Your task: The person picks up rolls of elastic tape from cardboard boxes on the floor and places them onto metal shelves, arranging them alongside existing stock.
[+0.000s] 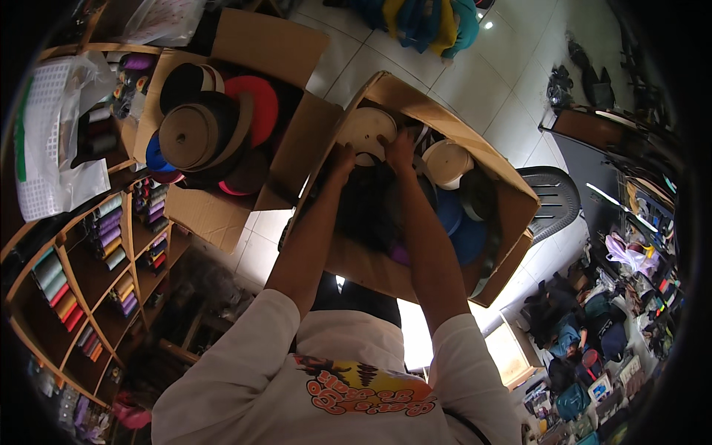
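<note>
Both my arms reach into an open cardboard box [426,111] filled with rolls of webbing. At its far left end lies a cream roll of webbing [363,127], its flat round side up. My left hand [343,160] is closed at the roll's near left edge, fingers partly hidden. My right hand [400,150] grips the near right edge, with fingers bent over it. Beside my right hand sits another cream roll [448,163]. Blue rolls [467,236] and a dark green roll [478,194] lie nearer, along the box's right side. Black material [365,204] fills the space between my forearms.
A second open box [271,38] on the left holds brown, black, red and blue rolls [185,137]. Wooden shelves [78,293] with thread spools stand at far left. A black chair [550,202] is right of my box. Bags and small goods [593,326] crowd the right side.
</note>
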The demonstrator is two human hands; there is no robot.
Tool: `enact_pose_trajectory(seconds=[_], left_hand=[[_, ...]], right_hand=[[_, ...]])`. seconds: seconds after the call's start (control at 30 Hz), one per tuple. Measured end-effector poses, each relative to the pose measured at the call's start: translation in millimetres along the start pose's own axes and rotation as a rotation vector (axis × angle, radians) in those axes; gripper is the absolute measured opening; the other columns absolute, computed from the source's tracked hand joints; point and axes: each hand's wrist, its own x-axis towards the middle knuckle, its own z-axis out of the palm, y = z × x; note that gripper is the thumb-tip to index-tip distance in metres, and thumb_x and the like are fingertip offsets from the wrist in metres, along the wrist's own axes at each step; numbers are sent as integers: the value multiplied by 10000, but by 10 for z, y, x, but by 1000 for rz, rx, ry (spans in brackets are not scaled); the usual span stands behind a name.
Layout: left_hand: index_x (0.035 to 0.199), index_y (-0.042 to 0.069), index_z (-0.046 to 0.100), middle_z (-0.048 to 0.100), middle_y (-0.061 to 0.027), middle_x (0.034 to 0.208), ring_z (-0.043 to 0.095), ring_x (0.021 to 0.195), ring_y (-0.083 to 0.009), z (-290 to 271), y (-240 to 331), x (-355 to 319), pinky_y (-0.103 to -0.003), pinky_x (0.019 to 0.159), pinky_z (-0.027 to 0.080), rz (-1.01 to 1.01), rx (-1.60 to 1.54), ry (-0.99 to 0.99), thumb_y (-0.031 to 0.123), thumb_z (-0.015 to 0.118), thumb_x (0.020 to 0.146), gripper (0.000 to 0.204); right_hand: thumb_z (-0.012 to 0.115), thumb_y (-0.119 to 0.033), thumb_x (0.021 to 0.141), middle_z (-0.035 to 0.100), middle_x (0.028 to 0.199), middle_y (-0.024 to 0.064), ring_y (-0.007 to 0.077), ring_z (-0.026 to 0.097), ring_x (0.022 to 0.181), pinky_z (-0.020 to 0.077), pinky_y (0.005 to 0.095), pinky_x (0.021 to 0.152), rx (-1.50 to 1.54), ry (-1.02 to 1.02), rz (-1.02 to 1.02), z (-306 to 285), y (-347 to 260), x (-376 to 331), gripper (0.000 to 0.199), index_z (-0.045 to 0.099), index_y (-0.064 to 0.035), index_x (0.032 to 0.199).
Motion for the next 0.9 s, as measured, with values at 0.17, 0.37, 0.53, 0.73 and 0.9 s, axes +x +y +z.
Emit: enact_pose_trajectory(seconds=[0.17,0.37,0.53,0.73,0.9], left_hand=[[1423,-76,203,282,-238,1462,340,1331,-334,-103,193,-15,-400,1087,302,-174,-141,-202,275,400,982,597],[1404,-64,268,366,-211,1419,387,1299,-268,293,-175,365,-357,1055,317,-114,-312,-97,245,476,967,574],[1384,-68,306,416,-204,1381,428,1262,-257,66,119,58,-352,1028,343,-189,-394,-100,235,487,963,549],[1371,-60,323,444,-197,1356,454,1239,-256,64,158,-105,-357,1009,364,-71,-406,-34,194,475,965,503],[1297,-69,419,510,-194,1289,513,1176,-254,-166,453,-695,-359,961,406,-35,-491,70,166,479,961,414]], right_hand=[[724,-404,735,471,1259,264,399,393,1214,326,477,1016,-249,-57,-99,40,-20,47,765,425,62,1262],[688,-452,741,528,1219,273,432,475,1145,340,479,1015,-295,-114,-182,-20,124,216,748,447,7,1281],[703,-444,728,591,1157,247,401,533,1115,402,463,973,-183,-175,-29,3,-51,133,743,468,-16,1289],[768,-326,696,616,1133,225,348,607,1028,468,415,893,277,-75,-126,-204,-76,10,663,530,10,1215],[783,-241,692,626,1066,215,360,599,1004,462,421,882,428,-30,-144,-753,-380,-323,590,543,13,1167]])
